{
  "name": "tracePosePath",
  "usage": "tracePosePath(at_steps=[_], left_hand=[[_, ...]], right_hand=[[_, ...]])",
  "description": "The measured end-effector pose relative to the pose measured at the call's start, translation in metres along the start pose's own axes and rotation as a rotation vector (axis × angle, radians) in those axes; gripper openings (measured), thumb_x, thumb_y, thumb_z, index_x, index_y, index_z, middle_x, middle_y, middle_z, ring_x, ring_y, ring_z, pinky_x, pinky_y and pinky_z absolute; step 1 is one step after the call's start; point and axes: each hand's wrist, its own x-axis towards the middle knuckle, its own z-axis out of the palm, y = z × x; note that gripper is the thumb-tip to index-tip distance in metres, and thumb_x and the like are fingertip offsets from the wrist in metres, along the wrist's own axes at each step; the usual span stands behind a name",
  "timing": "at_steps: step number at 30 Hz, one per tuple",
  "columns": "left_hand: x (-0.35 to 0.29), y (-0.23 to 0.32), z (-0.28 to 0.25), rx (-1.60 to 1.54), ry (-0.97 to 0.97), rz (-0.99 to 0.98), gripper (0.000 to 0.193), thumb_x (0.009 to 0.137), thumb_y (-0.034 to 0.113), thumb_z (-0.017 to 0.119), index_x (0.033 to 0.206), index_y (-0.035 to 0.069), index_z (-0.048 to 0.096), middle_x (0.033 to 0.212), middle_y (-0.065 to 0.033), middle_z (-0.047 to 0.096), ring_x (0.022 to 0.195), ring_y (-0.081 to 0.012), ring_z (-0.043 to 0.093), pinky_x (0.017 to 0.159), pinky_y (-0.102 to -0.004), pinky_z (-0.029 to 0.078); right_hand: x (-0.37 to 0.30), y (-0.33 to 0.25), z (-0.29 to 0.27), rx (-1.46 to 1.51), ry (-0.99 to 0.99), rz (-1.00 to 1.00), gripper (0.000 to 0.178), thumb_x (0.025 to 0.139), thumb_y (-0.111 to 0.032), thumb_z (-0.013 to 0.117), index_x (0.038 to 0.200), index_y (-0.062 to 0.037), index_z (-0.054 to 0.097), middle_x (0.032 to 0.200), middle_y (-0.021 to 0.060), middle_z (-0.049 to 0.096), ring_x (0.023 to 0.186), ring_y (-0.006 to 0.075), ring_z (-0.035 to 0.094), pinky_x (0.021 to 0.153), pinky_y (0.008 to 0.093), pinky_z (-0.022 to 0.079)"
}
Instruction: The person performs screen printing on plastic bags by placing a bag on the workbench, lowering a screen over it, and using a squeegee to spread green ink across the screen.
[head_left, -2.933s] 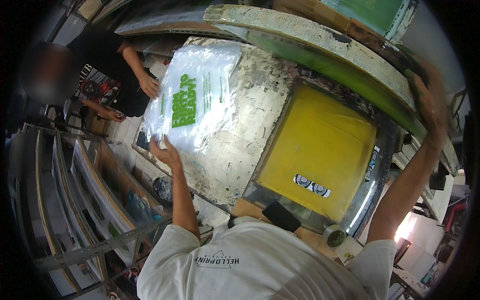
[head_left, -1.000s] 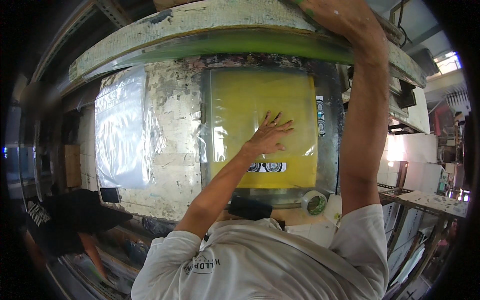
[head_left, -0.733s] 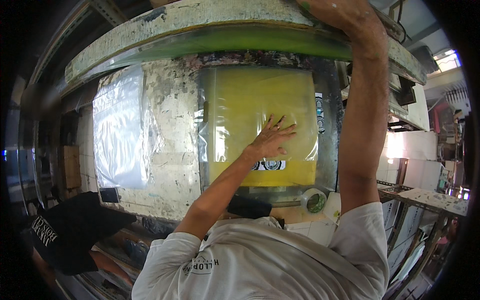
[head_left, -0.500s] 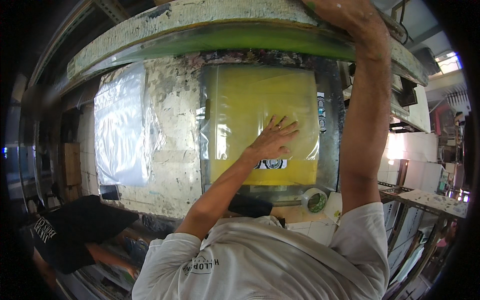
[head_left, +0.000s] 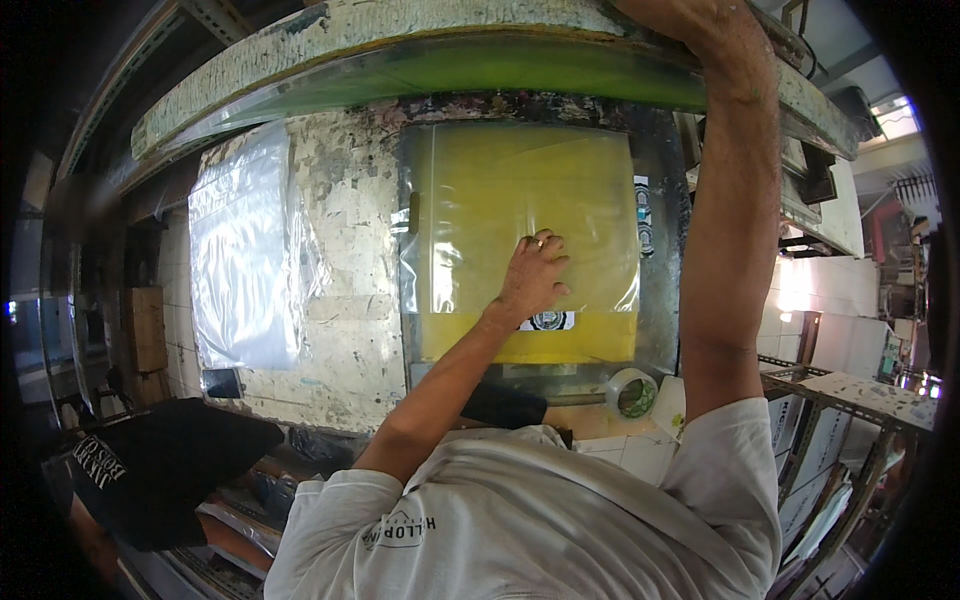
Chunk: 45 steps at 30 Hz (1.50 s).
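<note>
Left hand [head_left: 537,272]: reaches across from the near side and appears to rest on the clear plastic sheet, fingers curled and thumb standing apart from them; no pinch on the plastic shows, and the pose suggests a light press that steadies the sheet.
Clear plastic sheet [head_left: 480,200]: lies over the yellow panel, spread nearly flat, its near edge stopping short of the panel's near edge so that a bare yellow band shows; the alignment looks deliberate.
Yellow panel [head_left: 590,345]: sits on the right part of the bench [head_left: 350,240], giving the plastic a smooth backing beside the worn, paint-flaked surface.
Printed strips [head_left: 550,321]: one shows at the sheet's near edge, partly hidden by the wrist, another at the panel's right edge; they may serve as edge markers.
Right hand [head_left: 692,14]: is raised at the far right against the crusted frame, cut off at the picture's edge; whether its grip is clamped on the wood cannot be told, though it seems to support the frame.
Crusted frame [head_left: 480,28]: stands tilted up along the far side, green-tinted mesh [head_left: 480,80] beneath, leaving room for the arm below.
Clear bags [head_left: 243,260]: lie at the bench's left, apart from the panel, within apparent reach.
Tape roll [head_left: 645,398]: rests at the near right, out of the panel's way.
</note>
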Motion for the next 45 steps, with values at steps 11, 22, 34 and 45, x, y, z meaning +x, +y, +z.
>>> tracePosePath(at_steps=[11,22,34,45], left_hand=[[0.037,0.023,0.03,0.088,-0.075,0.122,0.036,0.077,0.026,0.074,0.11,0.014,0.067,0.108,-0.0055,0.055,0.11,-0.025,0.051,0.092,-0.0407,0.039],[0.052,0.063,0.043,0.322,-0.228,0.088,0.044,0.089,0.039,0.061,0.128,0.019,0.057,0.127,-0.0072,0.05,0.123,-0.0278,0.045,0.094,-0.0531,0.032],[-0.044,-0.034,-0.041,-0.066,0.462,-0.262,0.01,0.07,0.013,0.079,0.075,0.01,0.071,0.082,-0.0052,0.067,0.078,-0.0274,0.065,0.068,-0.0394,0.05],[-0.065,-0.089,-0.076,0.125,0.18,-0.849,0.034,0.055,0.031,0.089,0.075,0.01,0.07,0.085,-0.0049,0.069,0.081,-0.0249,0.067,0.075,-0.0413,0.049]], right_hand=[[-0.009,-0.009,-0.003,0.003,0.006,-0.042,0.037,0.081,-0.023,0.054,0.102,0.0018,0.072,0.091,0.0218,0.071,0.078,0.0319,0.068,0.078,0.0398,0.054],[-0.008,-0.002,-0.011,0.141,-0.022,-0.184,0.037,0.081,-0.024,0.054,0.1,0.0039,0.071,0.094,0.0228,0.07,0.079,0.032,0.067,0.079,0.0388,0.054],[-0.01,-0.009,0.005,0.078,0.083,-0.157,0.035,0.079,-0.018,0.057,0.101,0.005,0.07,0.085,0.0192,0.071,0.072,0.0239,0.065,0.072,0.0328,0.053],[-0.003,-0.011,0.001,-0.001,0.011,-0.11,0.033,0.077,-0.017,0.057,0.1,0.0028,0.07,0.081,0.0172,0.07,0.069,0.0217,0.063,0.071,0.0337,0.051]])
